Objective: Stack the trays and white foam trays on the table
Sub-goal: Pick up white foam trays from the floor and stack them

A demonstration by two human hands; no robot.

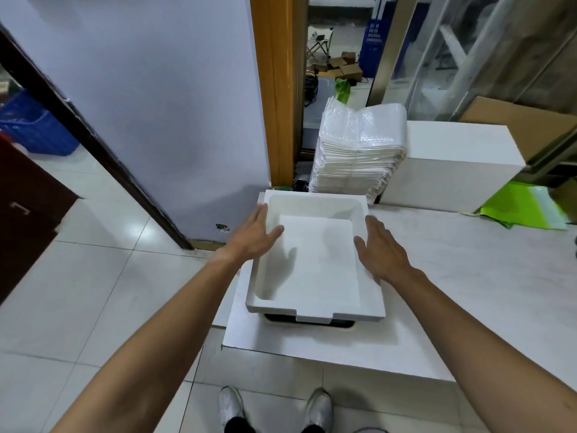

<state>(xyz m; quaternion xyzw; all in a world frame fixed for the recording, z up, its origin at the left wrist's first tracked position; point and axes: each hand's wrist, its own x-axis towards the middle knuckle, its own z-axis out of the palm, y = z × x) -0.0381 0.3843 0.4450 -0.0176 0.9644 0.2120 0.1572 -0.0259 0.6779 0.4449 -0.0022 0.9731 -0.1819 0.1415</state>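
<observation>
Currently the white foam tray (315,196) sits on a black tray (343,323), near the left end of the low white desk (437,276). A flat white foam sheet (318,260) lies inside it, toward the right wall. Left hand (256,235) is at the left rim, right hand (382,248) at the right rim. Grip apart on both: fingers straight, nothing clamped. Cannot tell if the palms touch the rims. A plastic-wrapped white stack (352,151) and a white foam box (452,157) stand behind.
</observation>
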